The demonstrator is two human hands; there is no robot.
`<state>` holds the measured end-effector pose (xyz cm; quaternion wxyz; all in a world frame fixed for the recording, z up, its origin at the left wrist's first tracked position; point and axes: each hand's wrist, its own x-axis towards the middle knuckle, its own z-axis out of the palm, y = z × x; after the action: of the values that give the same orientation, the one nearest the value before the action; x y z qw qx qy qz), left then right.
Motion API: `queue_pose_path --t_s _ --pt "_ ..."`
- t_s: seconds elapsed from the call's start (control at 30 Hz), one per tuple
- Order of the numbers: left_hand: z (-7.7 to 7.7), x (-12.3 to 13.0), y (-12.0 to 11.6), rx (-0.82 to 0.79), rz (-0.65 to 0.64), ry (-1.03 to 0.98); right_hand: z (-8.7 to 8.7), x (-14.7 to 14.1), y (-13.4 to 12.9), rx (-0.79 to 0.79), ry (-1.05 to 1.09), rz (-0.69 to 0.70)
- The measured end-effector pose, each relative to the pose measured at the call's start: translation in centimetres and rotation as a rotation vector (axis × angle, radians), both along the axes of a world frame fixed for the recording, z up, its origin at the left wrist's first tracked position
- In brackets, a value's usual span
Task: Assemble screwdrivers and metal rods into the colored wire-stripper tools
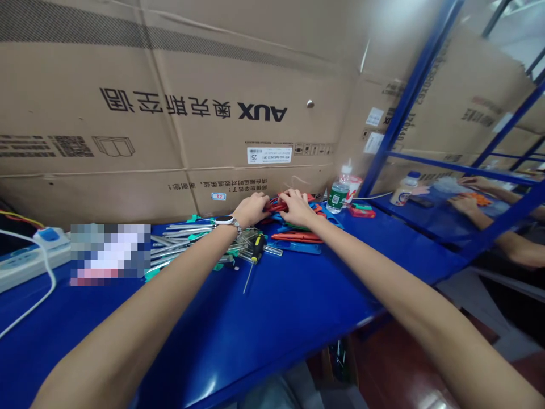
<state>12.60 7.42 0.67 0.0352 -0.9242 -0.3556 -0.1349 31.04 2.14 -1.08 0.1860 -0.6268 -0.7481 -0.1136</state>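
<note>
Along the blue table (272, 324), left hand (252, 209) and right hand (297, 208) curl at red plastic pieces (273, 208), grip unclear; picking singly seems wisest.

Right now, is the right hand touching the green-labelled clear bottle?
Apart: in the head view, printed cardboard shows through a plain gap between the right hand and the green-labelled clear bottle standing to its right.

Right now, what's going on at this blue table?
A person has the left hand and right hand close together at a pile of red and blue pieces on the blue table; their grip is hard to make out. A yellow-and-black screwdriver lies by the heap of metal rods.
</note>
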Motion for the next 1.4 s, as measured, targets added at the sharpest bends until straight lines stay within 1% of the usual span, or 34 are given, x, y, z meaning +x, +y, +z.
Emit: queue_pose_path --t_s 0.1,0.3,0.5,0.6,0.67,0.73,0.8,0.9,0.97,1.0,1.07,1.1,1.2,1.3,1.33,1.4 --pt "0.1 -0.5 0.7 -0.019 -0.035 -0.030 0.3 1.1 0.2 -0.009 0.029 0.009" --pt "0.0 -0.9 2.8 -0.107 -0.073 -0.106 0.7 3.3 0.6 -0.060 0.010 -0.034" --pt "0.1 -0.7 4.0 -0.182 -0.096 -0.200 0.5 3.7 1.5 -0.048 0.045 0.002" --pt "0.4 -0.5 3.9 -0.176 -0.086 -0.215 1.2 3.2 1.6 -0.040 0.073 0.026" --pt "0.9 -0.6 3.3 -0.121 -0.076 -0.183 2.0 2.6 1.3 -0.026 0.084 0.072" --pt "1.8 -1.2 2.1 -0.030 -0.063 -0.146 2.7 1.6 0.6 -0.002 0.084 0.128" --pt "2.9 -2.5 0.5 0.017 -0.072 -0.116 3.1 0.1 -0.4 0.038 0.077 0.180" --pt "4.3 -5.9 -2.1 0.001 -0.088 -0.085 2.8 -3.1 -2.2 0.090 0.098 0.264" --pt "4.6 -8.9 -3.8 -0.050 -0.110 -0.118 2.1 -5.6 -3.5 0.098 0.157 0.336" --pt "4.5 -10.4 -4.5 -0.099 -0.121 -0.148 1.7 -6.9 -4.1 0.093 0.193 0.375" --pt "3.8 -13.5 -6.1 -0.238 -0.109 -0.204 0.8 -9.3 -5.2 0.077 0.274 0.447" --pt "3.3 -15.0 -7.0 -0.292 -0.081 -0.244 0.5 -10.4 -5.6 0.060 0.312 0.492" --pt "1.5 -18.5 -9.4 -0.404 -0.012 -0.390 -0.3 -13.3 -6.7 0.008 0.435 0.645" --pt "-0.3 -20.5 -11.2 -0.453 -0.003 -0.507 -0.6 -15.2 -7.5 -0.077 0.578 0.728" --pt "-0.8 -20.8 -11.5 -0.456 0.002 -0.550 -0.7 -15.6 -7.7 -0.112 0.620 0.733" --pt "-1.5 -21.0 -11.8 -0.517 0.009 -0.592 -0.9 -16.0 -8.1 -0.171 0.689 0.724"
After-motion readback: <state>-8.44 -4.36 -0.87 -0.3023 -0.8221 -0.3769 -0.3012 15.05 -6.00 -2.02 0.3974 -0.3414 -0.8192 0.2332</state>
